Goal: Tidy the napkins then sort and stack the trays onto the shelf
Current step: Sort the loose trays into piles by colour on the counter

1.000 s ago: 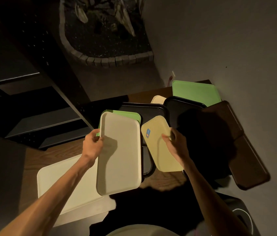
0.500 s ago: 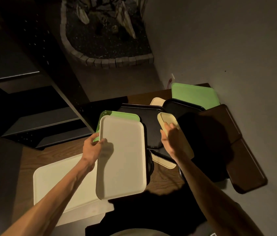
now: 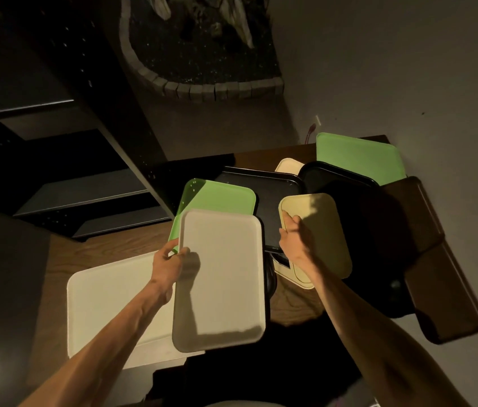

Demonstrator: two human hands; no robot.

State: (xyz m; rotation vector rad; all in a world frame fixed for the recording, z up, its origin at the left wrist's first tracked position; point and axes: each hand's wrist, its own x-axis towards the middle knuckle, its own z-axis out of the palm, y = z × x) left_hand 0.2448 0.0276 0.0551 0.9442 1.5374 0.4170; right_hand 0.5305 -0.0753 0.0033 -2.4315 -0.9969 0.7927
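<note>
Left grip [image 3: 170,259] pinched the beige tray [image 3: 220,277] by one edge, above the desk's [image 3: 90,248] front; right grip [image 3: 293,239] curled round the yellow tray [image 3: 320,230] over the black trays [image 3: 264,195]; one-edge holds could've tipped, knocking that loose pile sideways.

Dim room — grey wall [image 3: 393,69], brick-edged planter bed [image 3: 202,54] on floor.

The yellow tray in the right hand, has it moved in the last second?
Yes. The yellow tray was turned over and now sits further right, over the black trays, gripped by the right hand.
</note>
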